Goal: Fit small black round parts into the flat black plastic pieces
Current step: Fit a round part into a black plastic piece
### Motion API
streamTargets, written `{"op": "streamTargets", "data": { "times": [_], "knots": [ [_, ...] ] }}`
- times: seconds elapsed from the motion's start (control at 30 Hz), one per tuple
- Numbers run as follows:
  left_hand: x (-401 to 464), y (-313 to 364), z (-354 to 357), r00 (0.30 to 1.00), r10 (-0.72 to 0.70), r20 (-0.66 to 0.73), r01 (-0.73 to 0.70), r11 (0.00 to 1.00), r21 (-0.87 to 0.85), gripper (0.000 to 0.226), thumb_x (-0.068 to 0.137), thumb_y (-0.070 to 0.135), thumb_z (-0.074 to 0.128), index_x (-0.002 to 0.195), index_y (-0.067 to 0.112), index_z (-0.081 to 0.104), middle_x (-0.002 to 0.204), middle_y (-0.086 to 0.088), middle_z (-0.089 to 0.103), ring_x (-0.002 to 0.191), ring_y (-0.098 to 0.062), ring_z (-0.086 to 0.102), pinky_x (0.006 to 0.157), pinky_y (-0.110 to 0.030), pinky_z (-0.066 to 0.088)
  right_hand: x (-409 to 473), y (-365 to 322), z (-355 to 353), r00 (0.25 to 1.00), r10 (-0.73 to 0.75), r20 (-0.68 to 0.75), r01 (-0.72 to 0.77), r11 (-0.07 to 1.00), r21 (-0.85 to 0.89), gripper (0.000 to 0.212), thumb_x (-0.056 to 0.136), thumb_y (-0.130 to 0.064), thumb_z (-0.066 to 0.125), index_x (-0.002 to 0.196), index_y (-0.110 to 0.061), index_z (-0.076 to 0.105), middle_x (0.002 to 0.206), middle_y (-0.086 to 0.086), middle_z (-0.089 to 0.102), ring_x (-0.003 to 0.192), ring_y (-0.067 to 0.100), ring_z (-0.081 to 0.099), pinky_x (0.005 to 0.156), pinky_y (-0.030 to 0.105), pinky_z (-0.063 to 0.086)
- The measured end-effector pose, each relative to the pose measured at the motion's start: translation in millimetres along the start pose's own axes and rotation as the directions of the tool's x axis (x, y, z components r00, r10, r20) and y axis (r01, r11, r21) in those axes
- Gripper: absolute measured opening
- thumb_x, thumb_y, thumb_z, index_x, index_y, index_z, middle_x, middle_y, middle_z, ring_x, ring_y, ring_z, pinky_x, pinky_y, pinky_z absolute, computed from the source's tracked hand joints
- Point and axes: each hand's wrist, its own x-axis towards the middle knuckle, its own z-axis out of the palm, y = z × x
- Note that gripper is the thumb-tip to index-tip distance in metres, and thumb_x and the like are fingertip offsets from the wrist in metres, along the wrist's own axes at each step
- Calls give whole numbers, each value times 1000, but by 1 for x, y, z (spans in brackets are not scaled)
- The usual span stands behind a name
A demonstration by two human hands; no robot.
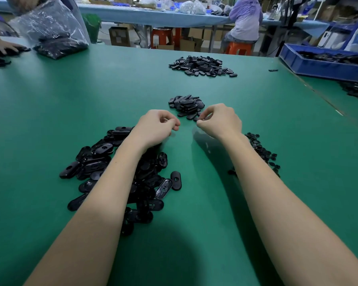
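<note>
A heap of flat black plastic pieces (103,162) lies at the near left, partly under my left forearm. Small black round parts (260,150) are scattered at the right, beside my right forearm. A small pile of flat pieces (186,105) sits just beyond both hands. My left hand (156,127) hovers above the mat with its fingers curled, and nothing shows in it. My right hand (220,120) reaches the near edge of the small pile, its thumb and fingertips pinching a flat black piece (196,118) there.
A bigger pile of black pieces (202,66) lies farther back on the green mat (194,234). A blue bin (318,66) of parts stands at the right edge. At far left are a plastic bag (54,32) and another person's hand (3,47).
</note>
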Motion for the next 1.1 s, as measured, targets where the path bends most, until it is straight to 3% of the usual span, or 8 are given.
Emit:
{"op": "streamTargets", "data": {
  "times": [0.2,0.43,0.53,0.73,0.83,0.97,1.03,1.1],
  "knots": [
    [-6,12,-11,991,11,131,-44,966,256,11,93,34,62,87,32,71,90,12,73,85,-13,66,74,-28,50,-33,11,-17,954,-121,273,105,992,72,6,83,-38,72,81,-32,73,85,-10,73,84,15,68,85,35,57],
    [-15,33,-19,953,-216,213,-25,645,764,21,74,45,82,80,29,68,86,9,67,79,-13,62,67,-27,50,-42,22,-31,942,-138,307,87,981,175,8,85,-34,70,83,-29,75,77,-12,76,64,6,60,67,26,53],
    [-15,32,-16,953,-242,183,-2,596,803,23,71,44,83,79,29,68,88,8,65,89,-22,64,85,-36,56,-43,24,-34,934,-137,330,77,979,189,9,86,-34,70,83,-28,75,75,-14,76,57,2,57,62,22,47],
    [-16,31,-12,963,-174,208,-15,730,683,12,74,26,81,79,27,71,85,8,73,81,-17,68,67,-28,52,-43,29,-44,929,-121,349,59,981,182,10,88,-36,70,85,-28,75,76,-14,76,56,2,55,62,23,44],
    [-14,33,-9,982,-81,172,-16,867,498,9,79,26,79,82,32,73,90,4,72,84,-21,69,64,-26,53,-42,31,-54,920,-117,375,86,991,99,9,86,-35,72,84,-28,77,78,-14,76,54,0,53,59,21,42],
    [-12,31,4,997,27,72,-40,982,185,8,84,25,74,84,33,76,76,12,70,55,0,57,48,-11,41,-39,35,-72,881,-75,467,127,989,-80,4,80,-32,80,80,-29,78,84,-12,77,79,10,67,75,24,53],
    [-13,30,12,998,45,34,-48,993,107,9,84,24,73,82,31,77,77,12,73,58,1,59,55,-13,46,-41,35,-80,839,-41,543,152,975,-160,6,74,-32,84,79,-33,79,86,-11,78,89,16,70,90,31,55],
    [-13,28,20,999,49,0,-49,998,32,11,85,21,72,81,29,78,77,8,75,63,-4,63,66,-17,50,-43,33,-86,790,-7,614,173,962,-212,12,68,-36,88,76,-40,79,82,-15,77,83,16,68,90,32,54]
  ]
}}
